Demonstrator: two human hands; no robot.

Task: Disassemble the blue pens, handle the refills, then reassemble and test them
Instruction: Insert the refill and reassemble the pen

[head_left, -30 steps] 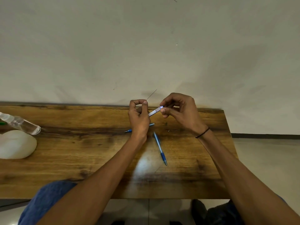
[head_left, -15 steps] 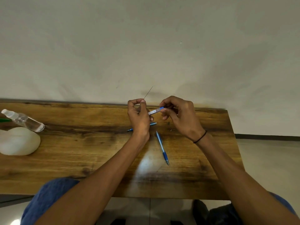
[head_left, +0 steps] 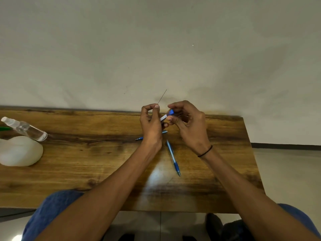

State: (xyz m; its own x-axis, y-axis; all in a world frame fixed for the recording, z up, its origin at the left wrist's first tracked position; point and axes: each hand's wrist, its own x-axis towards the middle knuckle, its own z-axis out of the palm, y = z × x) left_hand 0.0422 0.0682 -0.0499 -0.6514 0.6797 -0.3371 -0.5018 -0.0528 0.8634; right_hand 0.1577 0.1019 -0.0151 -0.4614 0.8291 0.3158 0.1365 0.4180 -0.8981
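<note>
My left hand [head_left: 150, 122] pinches a thin dark refill [head_left: 162, 96] that sticks up and to the right above its fingertips. My right hand [head_left: 188, 124] grips the blue end of a pen barrel [head_left: 166, 116], whose clear part with a white label reaches across to my left hand. Both hands hover above the far middle of the wooden table [head_left: 86, 164]. A whole blue pen [head_left: 173, 158] lies on the table below the hands, tip toward me. Another blue pen [head_left: 139, 138] lies crosswise, mostly hidden behind my left wrist.
A clear spray bottle [head_left: 24, 128] lies at the table's left end beside a white rounded object [head_left: 19, 151]. A green thing [head_left: 4, 128] pokes in at the left edge. The wall runs along the far table edge; the floor lies to the right.
The right hand has turned the barrel so its blue end points more toward me, and its fingers have curled closer over it. The left hand keeps the refill upright.
</note>
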